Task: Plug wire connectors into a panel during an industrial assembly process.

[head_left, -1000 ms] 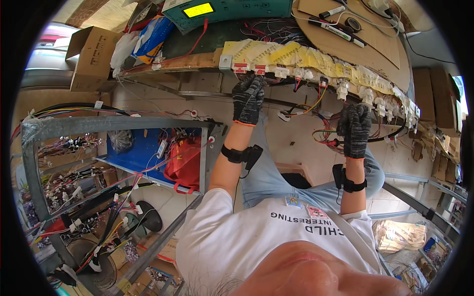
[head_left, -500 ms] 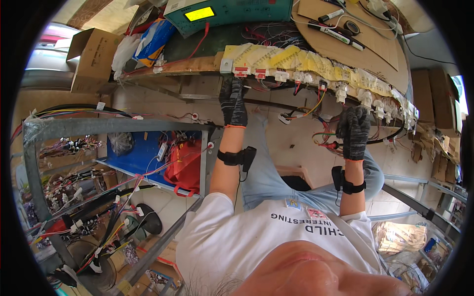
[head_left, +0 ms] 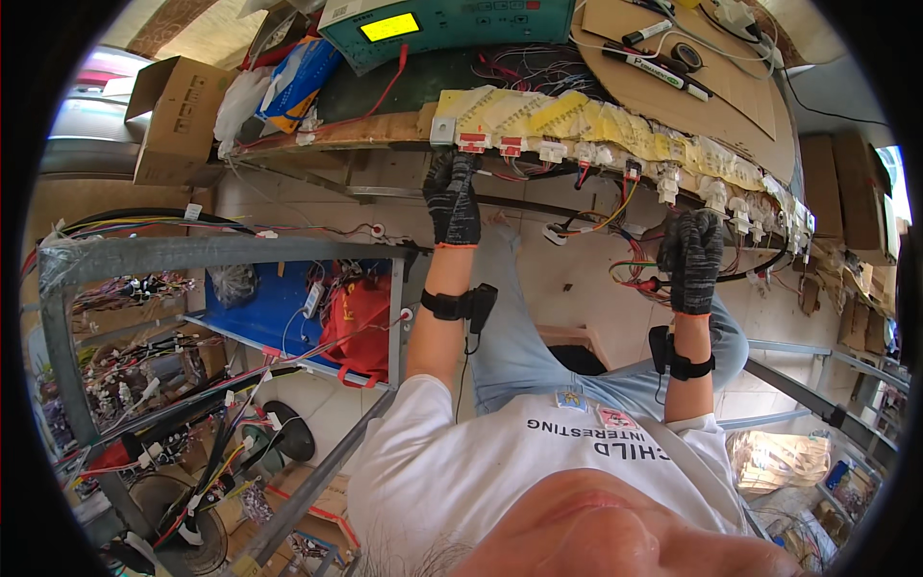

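My left hand [head_left: 452, 200], in a dark striped work glove, reaches up to the left end of a row of connectors on the bench edge. Its fingers are curled together just under a red connector [head_left: 472, 143], and whatever they pinch is hidden. My right hand [head_left: 692, 258], gloved alike, is closed below a white connector [head_left: 668, 183] further right. What its fingers hold cannot be made out. Between the hands, a wire harness [head_left: 615, 213] with yellow, red and black leads hangs from the row. Yellowed tape [head_left: 558, 115] covers the edge above the connectors.
A teal tester [head_left: 452, 34] with a lit yellow display stands on the bench. Markers [head_left: 663, 75] lie on cardboard at the right. A metal frame rack [head_left: 221, 248] with draped wires, a blue tray [head_left: 255, 313] and a red bag [head_left: 358, 327] is at my left.
Both hands stay almost where they were, their fingers still curled. The view has shifted slightly.
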A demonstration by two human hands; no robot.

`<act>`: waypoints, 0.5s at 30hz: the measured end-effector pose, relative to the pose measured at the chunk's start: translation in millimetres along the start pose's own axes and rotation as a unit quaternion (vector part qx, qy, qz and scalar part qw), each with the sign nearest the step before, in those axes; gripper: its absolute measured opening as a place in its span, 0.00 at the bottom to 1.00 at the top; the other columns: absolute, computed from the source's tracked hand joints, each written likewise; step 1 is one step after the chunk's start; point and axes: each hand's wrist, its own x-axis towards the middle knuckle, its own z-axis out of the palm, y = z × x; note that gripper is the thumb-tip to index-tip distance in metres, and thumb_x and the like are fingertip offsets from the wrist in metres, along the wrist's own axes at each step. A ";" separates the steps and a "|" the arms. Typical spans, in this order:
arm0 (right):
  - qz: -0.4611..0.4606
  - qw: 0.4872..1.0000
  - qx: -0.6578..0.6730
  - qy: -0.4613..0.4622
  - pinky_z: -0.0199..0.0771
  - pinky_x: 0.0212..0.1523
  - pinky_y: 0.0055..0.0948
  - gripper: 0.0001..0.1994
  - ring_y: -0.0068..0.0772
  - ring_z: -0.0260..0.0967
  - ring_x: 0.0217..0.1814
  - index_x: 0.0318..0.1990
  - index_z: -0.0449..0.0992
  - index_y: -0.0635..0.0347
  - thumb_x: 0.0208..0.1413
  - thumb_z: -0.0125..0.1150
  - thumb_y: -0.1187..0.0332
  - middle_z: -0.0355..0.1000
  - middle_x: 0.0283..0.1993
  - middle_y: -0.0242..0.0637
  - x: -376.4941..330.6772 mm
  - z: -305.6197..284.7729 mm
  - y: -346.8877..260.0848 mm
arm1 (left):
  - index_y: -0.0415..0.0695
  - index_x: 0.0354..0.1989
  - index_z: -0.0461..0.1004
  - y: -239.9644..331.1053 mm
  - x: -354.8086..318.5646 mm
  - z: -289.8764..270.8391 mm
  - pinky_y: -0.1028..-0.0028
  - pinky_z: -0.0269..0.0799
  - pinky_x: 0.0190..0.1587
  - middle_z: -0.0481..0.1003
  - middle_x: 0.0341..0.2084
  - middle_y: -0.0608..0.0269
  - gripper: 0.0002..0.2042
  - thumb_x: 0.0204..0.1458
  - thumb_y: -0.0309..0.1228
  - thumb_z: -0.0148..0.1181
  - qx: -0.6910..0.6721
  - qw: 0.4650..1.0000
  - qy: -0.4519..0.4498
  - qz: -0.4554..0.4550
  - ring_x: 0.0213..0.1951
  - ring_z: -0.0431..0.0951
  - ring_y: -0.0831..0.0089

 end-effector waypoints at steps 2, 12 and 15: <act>0.002 1.000 -0.005 0.007 0.52 0.07 0.19 0.08 0.21 0.52 0.11 0.28 0.55 0.51 0.54 0.46 0.75 0.59 0.18 0.33 -0.9 0.1 0.6 | 0.38 0.34 0.72 1.7 -0.5 0.1 0.77 0.67 0.38 0.74 0.27 0.63 0.05 0.52 0.25 0.52 0.015 1.000 -0.006 0.001 0.31 0.71 0.77; -0.008 1.000 -0.009 -0.018 0.54 0.09 0.20 0.07 0.22 0.54 0.12 0.28 0.58 0.53 0.55 0.47 0.73 0.61 0.19 0.34 -2.0 -7.8 5.9 | 0.39 0.34 0.72 2.0 0.6 -2.7 0.78 0.69 0.35 0.73 0.27 0.65 0.06 0.51 0.28 0.55 0.023 0.999 -0.020 -0.013 0.30 0.71 0.78; 0.028 0.997 -0.070 -0.017 0.56 0.09 0.20 0.07 0.23 0.57 0.12 0.28 0.58 0.55 0.55 0.48 0.74 0.63 0.20 0.36 -3.4 -4.8 -0.4 | 0.39 0.34 0.72 0.7 3.4 -7.0 0.78 0.70 0.34 0.73 0.27 0.65 0.06 0.51 0.29 0.55 0.027 0.999 -0.032 -0.036 0.31 0.71 0.78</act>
